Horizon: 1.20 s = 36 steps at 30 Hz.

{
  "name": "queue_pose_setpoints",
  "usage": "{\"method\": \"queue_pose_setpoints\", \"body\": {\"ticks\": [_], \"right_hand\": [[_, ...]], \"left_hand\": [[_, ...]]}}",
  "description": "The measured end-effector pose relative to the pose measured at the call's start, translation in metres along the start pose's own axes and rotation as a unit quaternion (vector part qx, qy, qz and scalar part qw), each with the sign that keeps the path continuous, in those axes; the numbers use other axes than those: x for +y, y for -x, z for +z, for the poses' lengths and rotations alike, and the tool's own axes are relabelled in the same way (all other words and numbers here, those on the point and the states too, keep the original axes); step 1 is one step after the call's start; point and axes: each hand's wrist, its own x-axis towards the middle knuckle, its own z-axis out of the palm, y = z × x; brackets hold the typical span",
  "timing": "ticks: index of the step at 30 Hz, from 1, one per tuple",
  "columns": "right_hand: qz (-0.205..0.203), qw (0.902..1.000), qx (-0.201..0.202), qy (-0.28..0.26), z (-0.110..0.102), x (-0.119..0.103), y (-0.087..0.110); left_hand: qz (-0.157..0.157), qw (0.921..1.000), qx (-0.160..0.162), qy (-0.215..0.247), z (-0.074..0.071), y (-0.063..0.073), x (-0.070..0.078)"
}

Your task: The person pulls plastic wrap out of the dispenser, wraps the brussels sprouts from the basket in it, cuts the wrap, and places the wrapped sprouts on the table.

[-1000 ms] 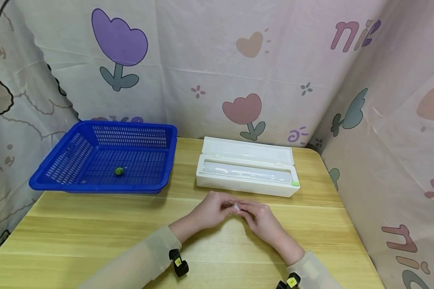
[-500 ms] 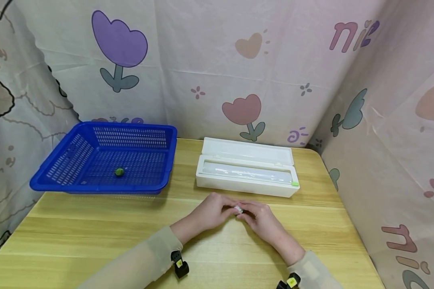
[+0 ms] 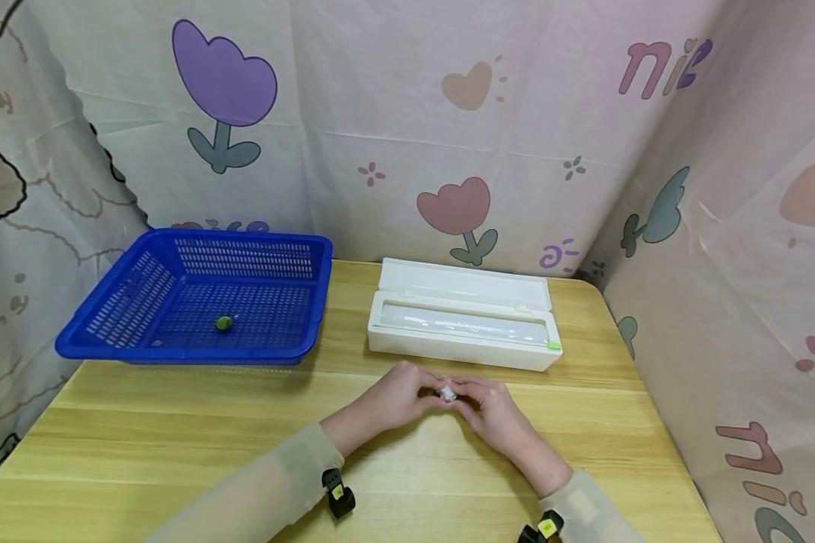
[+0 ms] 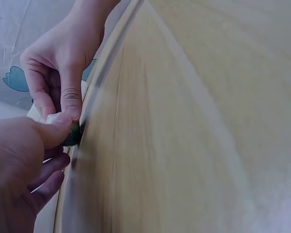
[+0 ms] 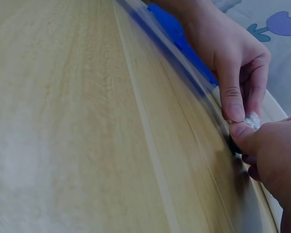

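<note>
In the head view my left hand (image 3: 395, 397) and right hand (image 3: 494, 415) meet just in front of the film dispenser. Between their thumbs and fingertips they pinch a bunched bit of clear plastic wrap (image 3: 447, 394). A small dark green roundish thing (image 4: 72, 136) shows under the thumbs in the left wrist view; its kind is mostly hidden by the fingers. Crinkled wrap (image 5: 252, 120) stands up from between the fingers in the right wrist view. The white film dispenser (image 3: 462, 354) has its lid raised, with a roll of clear film (image 3: 462, 322) inside.
A blue plastic basket (image 3: 197, 353) stands at the back left of the wooden table (image 3: 231, 430). One small green round thing (image 3: 224, 323) lies in it. A green slider (image 3: 554, 345) sits at the dispenser's right end. Printed curtains (image 3: 353, 98) hang behind and beside the table.
Both hands stay nearly in place. Their fingertips have shifted slightly around the bunched wrap, which shows more whitish between them now. Basket and dispenser are unchanged.
</note>
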Motion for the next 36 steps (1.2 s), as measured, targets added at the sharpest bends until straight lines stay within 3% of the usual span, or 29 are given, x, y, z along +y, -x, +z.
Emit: {"method": "queue_pose_setpoints", "body": {"ticks": [9, 15, 22, 31, 36], "right_hand": [[0.017, 0.9997, -0.015, -0.007, -0.0013, 0.0015, 0.0002], [0.045, 0.9987, -0.012, -0.022, -0.0012, 0.0010, 0.0015], [0.042, 0.9979, -0.006, -0.049, 0.0005, 0.0013, 0.0027], [0.055, 0.9944, 0.007, -0.090, -0.0003, -0.0042, -0.0019], [0.080, 0.9916, 0.007, -0.101, 0.0001, -0.0075, -0.0031]], "left_hand": [[0.003, 0.9999, 0.013, -0.008, 0.0009, -0.0013, -0.0037], [-0.017, 0.9998, 0.005, -0.001, 0.0013, -0.0020, -0.0030], [-0.049, 0.9970, -0.003, 0.060, 0.0006, -0.0006, -0.0021], [-0.066, 0.9924, 0.028, 0.100, 0.0001, -0.0004, -0.0026], [-0.082, 0.9872, 0.025, 0.135, 0.0006, 0.0005, -0.0026]]}}
